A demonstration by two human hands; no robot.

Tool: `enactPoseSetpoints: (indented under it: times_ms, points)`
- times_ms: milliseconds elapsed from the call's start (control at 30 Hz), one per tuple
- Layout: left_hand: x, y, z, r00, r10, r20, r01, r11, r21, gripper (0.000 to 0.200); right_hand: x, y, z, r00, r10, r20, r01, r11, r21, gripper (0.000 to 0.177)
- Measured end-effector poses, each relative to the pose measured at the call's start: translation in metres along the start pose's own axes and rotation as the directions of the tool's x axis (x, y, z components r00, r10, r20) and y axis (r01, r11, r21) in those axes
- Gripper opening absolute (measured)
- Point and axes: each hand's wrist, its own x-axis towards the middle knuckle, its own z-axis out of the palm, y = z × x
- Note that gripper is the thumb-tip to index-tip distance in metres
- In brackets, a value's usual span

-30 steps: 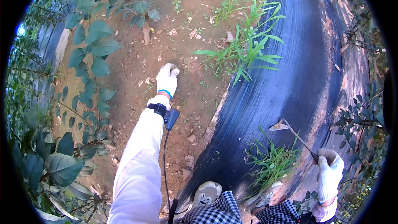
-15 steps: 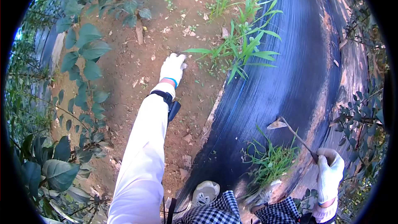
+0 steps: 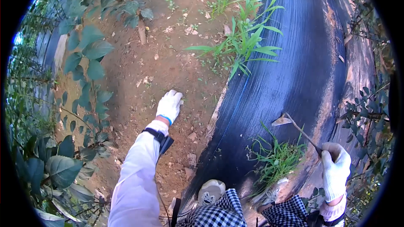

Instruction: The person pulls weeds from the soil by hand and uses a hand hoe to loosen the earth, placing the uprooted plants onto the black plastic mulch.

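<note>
My left hand [image 3: 169,106], in a white glove with a blue cuff edge, is low over the brown soil [image 3: 139,71]. Its fingers look curled together, and whatever lies between them is hidden. At the lower right, my gloved right hand [image 3: 335,168] is closed around the handle of a small hoe [image 3: 302,132]. The hoe's thin neck slants up and left to a flat blade above the black plastic sheet [image 3: 269,92]. Pulled grass [image 3: 277,159] lies in a clump just below the blade.
Green weeds [image 3: 248,42] grow along the sheet's left edge. Leafy branches [image 3: 63,170] crowd the left side, with a thin trunk [image 3: 142,31] at the top. More foliage [image 3: 370,117] hangs at right. My shoes [image 3: 211,191] are on the sheet.
My left hand has come down the soil toward my body, away from the tall weeds. The right hand still holds the hoe in nearly the same place.
</note>
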Motion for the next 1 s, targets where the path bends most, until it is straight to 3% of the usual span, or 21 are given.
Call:
enactPoseSetpoints:
  times_ms: [33, 133, 167, 200, 267, 300, 333, 400, 467, 500, 533, 567, 633, 667, 700, 733, 800, 833, 900, 933, 1000]
  points:
    - [0.003, -0.003, -0.001, 1.000, 0.016, -0.018, -0.017, 1.000, -0.020, 0.029, -0.002, -0.007, 0.001, 1.000, -0.003, 0.002, 0.003, 1.000, -0.024, 0.014]
    - [0.006, -0.033, 0.006, 0.873, -0.279, -0.401, 0.085, 0.895, -0.437, 0.023, -0.003, -0.012, -0.002, 0.998, -0.032, 0.058, 0.035, 0.998, -0.048, 0.017]
    - [0.005, -0.017, -0.024, 0.811, -0.583, -0.051, 0.301, 0.491, -0.818, 0.023, -0.005, -0.011, -0.003, 0.995, -0.040, 0.090, 0.045, 0.998, -0.053, 0.018]
    - [0.001, -0.026, -0.026, 0.849, -0.459, -0.262, 0.236, 0.772, -0.590, 0.026, -0.005, -0.012, -0.004, 0.991, -0.050, 0.123, 0.058, 0.997, -0.060, 0.019]
    - [0.001, -0.028, -0.023, 0.937, -0.153, -0.314, 0.046, 0.945, -0.322, 0.030, -0.007, -0.013, -0.007, 0.964, -0.023, 0.264, 0.030, 0.999, -0.020, 0.022]
    - [0.002, -0.025, -0.018, 0.943, -0.102, -0.318, 0.031, 0.974, -0.224, 0.030, -0.009, -0.015, -0.009, 0.945, -0.009, 0.328, 0.010, 1.000, -0.003, 0.023]
    - [0.003, -0.015, -0.021, 0.947, -0.051, -0.316, 0.012, 0.992, -0.123, 0.030, -0.019, -0.034, -0.008, 0.938, 0.084, 0.335, -0.046, 0.992, -0.120, 0.026]
    - [0.004, -0.007, -0.011, 0.972, 0.020, -0.234, -0.018, 1.000, 0.008, 0.032, -0.035, -0.049, -0.011, 0.846, 0.141, 0.514, -0.143, 0.989, -0.035, 0.025]
    - [0.007, -0.020, 0.003, 0.994, 0.066, -0.088, -0.060, 0.996, 0.067, 0.036, -0.059, -0.079, -0.003, 0.809, -0.065, 0.584, -0.003, 0.993, 0.115, 0.025]
    - [0.010, -0.022, 0.003, 0.998, 0.003, -0.065, -0.002, 1.000, 0.024, 0.027, -0.064, -0.089, -0.001, 0.739, -0.214, 0.639, 0.156, 0.977, 0.147, 0.021]
    - [0.007, -0.027, 0.012, 0.957, -0.109, -0.268, 0.069, 0.986, -0.155, 0.022, -0.067, -0.100, 0.002, 0.640, -0.349, 0.685, 0.306, 0.933, 0.189, 0.019]
    - [0.007, -0.038, 0.020, 0.857, -0.257, -0.447, 0.111, 0.939, -0.327, 0.021, -0.072, -0.121, -0.001, 0.592, -0.375, 0.713, 0.329, 0.921, 0.210, 0.029]
    - [0.011, -0.082, 0.025, 0.789, -0.509, -0.345, 0.197, 0.741, -0.642, 0.026, -0.086, -0.132, 0.008, 0.534, -0.491, 0.688, 0.377, 0.867, 0.326, 0.047]
    - [0.009, -0.083, 0.020, 0.686, -0.627, -0.370, 0.162, 0.627, -0.762, 0.026, -0.091, -0.124, 0.023, 0.502, -0.552, 0.665, 0.399, 0.831, 0.388, 0.052]
    - [0.010, -0.108, 0.026, 0.605, -0.722, -0.335, 0.260, 0.577, -0.774, 0.026, -0.096, -0.115, 0.038, 0.468, -0.610, 0.639, 0.418, 0.790, 0.448, 0.057]
    - [-0.003, -0.080, -0.013, 0.632, -0.708, -0.314, 0.392, 0.642, -0.659, 0.029, -0.099, -0.112, 0.050, 0.416, -0.660, 0.625, 0.410, 0.750, 0.519, 0.056]
    - [0.001, -0.125, -0.003, 0.662, -0.622, -0.419, 0.428, 0.772, -0.471, 0.031, -0.105, -0.106, 0.074, 0.306, -0.750, 0.587, 0.372, 0.662, 0.651, 0.055]
    - [0.003, -0.121, -0.007, 0.687, -0.562, -0.461, 0.375, 0.818, -0.437, 0.033, -0.105, -0.115, 0.076, 0.218, -0.661, 0.718, 0.303, 0.745, 0.594, 0.052]
    - [0.013, -0.124, -0.007, 0.774, -0.362, -0.519, 0.249, 0.928, -0.275, 0.037, -0.080, -0.131, 0.062, 0.011, -0.606, 0.796, 0.143, 0.789, 0.598, 0.044]
    - [0.010, -0.096, -0.021, 0.843, -0.358, -0.402, 0.319, 0.934, -0.163, 0.040, -0.068, -0.139, 0.055, -0.093, -0.566, 0.819, 0.070, 0.817, 0.572, 0.040]
    - [0.019, -0.101, -0.009, 0.842, -0.389, -0.374, 0.401, 0.915, -0.049, 0.037, -0.065, -0.132, 0.056, -0.143, -0.694, 0.706, 0.042, 0.708, 0.705, 0.039]
